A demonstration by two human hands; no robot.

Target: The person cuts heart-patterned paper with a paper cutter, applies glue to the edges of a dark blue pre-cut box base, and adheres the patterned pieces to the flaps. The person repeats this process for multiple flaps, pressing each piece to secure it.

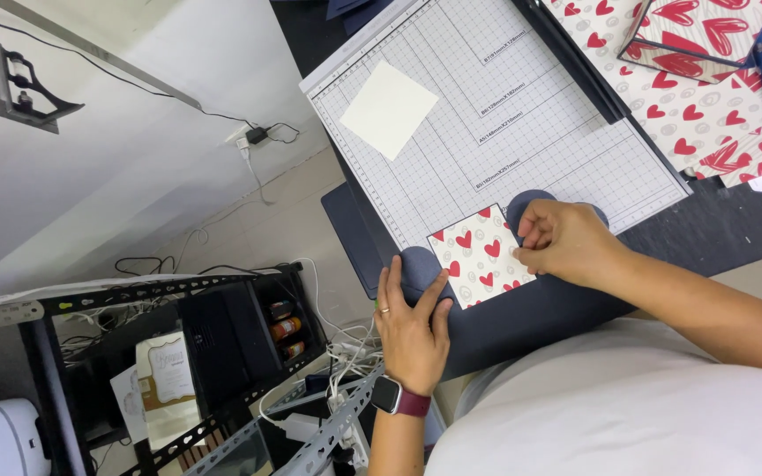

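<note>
Bright, even light; sharp, tilted view.

A craft workroom: a gridded paper trimmer (522, 106) covers the dark table's (725, 231) near edge, heart-print paper sheets (690, 115) fill its far corner, and a slotted metal shelf (160, 353) with cables stands beside.

A square heart-print paper (480, 255), white with red hearts and pale circles, lies flat and slightly turned on a dark navy piece (522, 304) at the near edge of the cutting board; rounded navy flaps show beside two of its edges, possibly part of that same piece
</note>
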